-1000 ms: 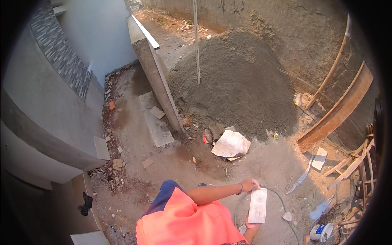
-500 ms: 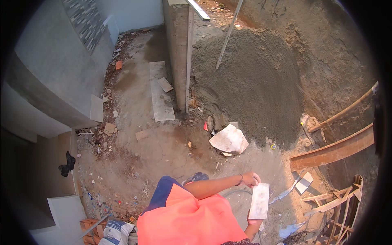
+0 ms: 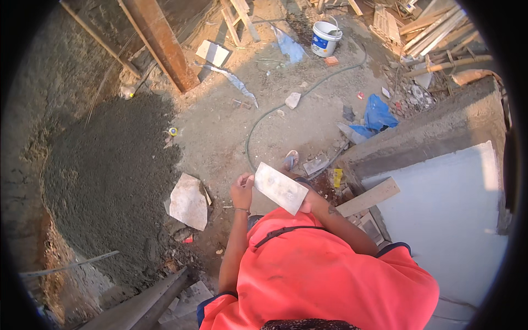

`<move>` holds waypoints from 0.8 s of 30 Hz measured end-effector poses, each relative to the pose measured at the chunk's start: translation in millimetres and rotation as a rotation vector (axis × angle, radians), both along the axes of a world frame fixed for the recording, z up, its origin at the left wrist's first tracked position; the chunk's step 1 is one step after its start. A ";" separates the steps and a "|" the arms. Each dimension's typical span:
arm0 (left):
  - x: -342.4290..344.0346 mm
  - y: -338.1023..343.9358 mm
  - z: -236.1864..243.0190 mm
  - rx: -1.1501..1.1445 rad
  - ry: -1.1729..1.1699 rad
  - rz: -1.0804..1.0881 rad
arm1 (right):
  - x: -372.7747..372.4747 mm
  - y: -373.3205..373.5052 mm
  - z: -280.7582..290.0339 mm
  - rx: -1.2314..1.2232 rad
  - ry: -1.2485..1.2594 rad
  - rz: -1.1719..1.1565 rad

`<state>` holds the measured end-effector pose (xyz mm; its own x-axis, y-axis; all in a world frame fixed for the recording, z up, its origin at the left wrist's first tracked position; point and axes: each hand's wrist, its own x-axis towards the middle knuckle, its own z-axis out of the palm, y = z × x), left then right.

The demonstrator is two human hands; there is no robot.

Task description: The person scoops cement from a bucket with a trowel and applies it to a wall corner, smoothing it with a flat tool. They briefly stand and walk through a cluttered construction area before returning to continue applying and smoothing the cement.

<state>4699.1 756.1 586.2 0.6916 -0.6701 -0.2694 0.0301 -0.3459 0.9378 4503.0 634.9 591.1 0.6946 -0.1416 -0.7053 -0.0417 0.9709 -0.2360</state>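
My right hand (image 3: 306,207) grips a pale rectangular tile (image 3: 281,187) at its lower right end. The tile is tilted in front of my body, and its upward face carries dull grey smudges. Most of the right fingers are hidden beneath it. Close by the tile's left end is my left hand (image 3: 242,188), its fingers curled together and a dark band round the wrist. Whether those fingertips touch the tile or pinch something small, I cannot make out. A sandalled foot (image 3: 291,160) shows on the ground just beyond the tile.
Left lies a large heap of dark grey sand (image 3: 110,181), with a broken whitish slab (image 3: 188,201) beside it. A green hose (image 3: 308,91) curves toward a white bucket (image 3: 326,39). A rusty steel beam (image 3: 159,44), timber scraps (image 3: 434,33) and a low wall (image 3: 429,137) stand around.
My view and body have turned to the right, so the sand heap now lies left and the bucket shows. The tile stays in my right hand and has swung to a slanted angle.
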 end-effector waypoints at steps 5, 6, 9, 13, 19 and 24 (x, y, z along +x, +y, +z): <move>-26.3 -202.8 5.4 -0.009 -0.649 -0.695 | -12.3 -144.6 -23.2 0.022 -0.128 -0.448; -40.6 -247.1 5.9 -0.005 -0.615 -0.802 | -13.1 -182.6 -28.9 0.032 -0.102 -0.528; -79.9 -394.6 17.1 -0.173 -0.429 -1.133 | -30.7 -309.6 -36.5 -0.076 -0.048 -0.704; -112.6 -529.9 34.6 -0.323 -0.414 -1.549 | -85.4 -405.7 -24.3 0.034 -0.017 -0.708; -118.8 -760.6 28.5 -0.062 -0.017 -1.640 | -153.4 -529.0 30.7 -0.146 0.014 -0.529; -130.8 -929.8 7.6 0.122 0.339 -1.714 | -183.3 -678.6 41.1 -0.503 0.255 -0.377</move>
<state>4568.2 -173.6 593.8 -0.8056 -0.4856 -0.3394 -0.2407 -0.2553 0.9364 4319.7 -43.7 632.2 0.3540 -0.6955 -0.6253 0.1642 0.7044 -0.6905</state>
